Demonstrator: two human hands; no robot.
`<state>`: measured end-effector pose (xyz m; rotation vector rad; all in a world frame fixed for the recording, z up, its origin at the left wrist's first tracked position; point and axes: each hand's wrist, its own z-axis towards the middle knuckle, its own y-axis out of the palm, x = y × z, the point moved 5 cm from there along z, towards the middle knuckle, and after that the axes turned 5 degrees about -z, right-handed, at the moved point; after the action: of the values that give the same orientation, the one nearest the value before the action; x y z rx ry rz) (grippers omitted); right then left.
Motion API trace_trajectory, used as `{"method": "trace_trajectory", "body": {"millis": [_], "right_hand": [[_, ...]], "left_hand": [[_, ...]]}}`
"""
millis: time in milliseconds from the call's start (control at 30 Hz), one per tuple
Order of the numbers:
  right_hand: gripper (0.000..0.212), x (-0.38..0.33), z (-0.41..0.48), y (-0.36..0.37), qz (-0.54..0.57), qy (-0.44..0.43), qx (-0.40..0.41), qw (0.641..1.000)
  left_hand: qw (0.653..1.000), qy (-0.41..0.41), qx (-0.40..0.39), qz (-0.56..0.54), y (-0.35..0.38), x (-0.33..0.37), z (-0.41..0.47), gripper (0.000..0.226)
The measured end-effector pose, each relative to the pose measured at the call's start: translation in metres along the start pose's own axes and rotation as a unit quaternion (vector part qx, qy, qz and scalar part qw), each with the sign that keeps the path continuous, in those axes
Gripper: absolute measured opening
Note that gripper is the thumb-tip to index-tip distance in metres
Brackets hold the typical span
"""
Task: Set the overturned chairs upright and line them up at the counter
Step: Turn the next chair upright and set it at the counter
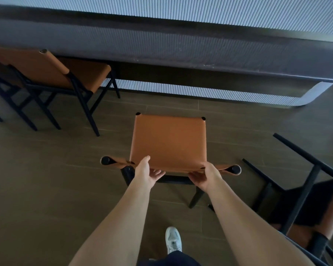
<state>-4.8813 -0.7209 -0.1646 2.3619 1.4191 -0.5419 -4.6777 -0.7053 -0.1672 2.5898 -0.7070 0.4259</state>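
We are gripping the backrest top of the upright tan chair [169, 143] at frame centre with our left hand [145, 172] and right hand [206, 176], facing the counter [181, 52] above, another upright chair [52, 72] upper left, an overturned chair [304, 198] lower right.

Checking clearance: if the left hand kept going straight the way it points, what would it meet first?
The left hand, on the backrest, points across the held chair's tan leather seat; past it likely the grey ribbed counter front, though depth is unclear.
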Motion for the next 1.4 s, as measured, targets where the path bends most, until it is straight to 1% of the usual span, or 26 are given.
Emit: {"method": "trace_trajectory", "body": {"millis": [133,267,533,700,833,900,1000,1133,1200,1333,1400], "right_hand": [[0.038,-0.001,0.010,0.002,0.003,0.005,0.025,1.000],[0.043,0.000,0.013,0.004,0.016,0.001,0.051,0.999],[0.039,-0.003,0.011,0.011,0.024,0.008,0.068,0.997],[0.047,-0.005,0.012,0.016,0.056,-0.015,0.075,0.995],[0.049,-0.014,0.012,0.021,0.075,-0.021,0.074,0.994],[0.051,-0.024,0.011,0.027,0.076,-0.027,0.068,0.994],[0.054,-0.055,0.010,0.043,0.060,-0.038,0.035,0.997],[0.056,-0.103,0.011,0.070,0.039,-0.067,0.003,0.997],[0.056,-0.122,0.013,0.081,0.031,-0.068,0.007,0.997],[0.054,-0.155,0.020,0.099,0.040,-0.067,0.035,0.996],[0.054,-0.167,0.024,0.107,0.061,-0.066,0.045,0.995]], "left_hand": [[0.999,0.010,0.034,-0.011,0.002,0.003,0.007,0.042],[0.998,0.003,0.061,-0.006,0.003,0.004,0.006,0.044],[0.999,-0.022,0.034,0.015,-0.006,0.016,0.010,0.039],[1.000,-0.016,0.025,0.009,0.006,0.027,0.017,0.041],[1.000,0.007,0.020,-0.003,0.014,0.030,0.020,0.045],[0.999,0.004,0.020,-0.025,0.021,0.037,0.023,0.053],[0.997,-0.007,-0.001,-0.078,0.044,0.057,0.026,0.067],[0.996,-0.021,-0.049,-0.070,0.085,0.090,0.030,0.078],[0.997,-0.031,-0.048,-0.054,0.104,0.105,0.032,0.078],[0.996,-0.062,-0.005,-0.062,0.134,0.127,0.037,0.075],[0.996,-0.076,-0.004,-0.044,0.145,0.134,0.039,0.064]]}}
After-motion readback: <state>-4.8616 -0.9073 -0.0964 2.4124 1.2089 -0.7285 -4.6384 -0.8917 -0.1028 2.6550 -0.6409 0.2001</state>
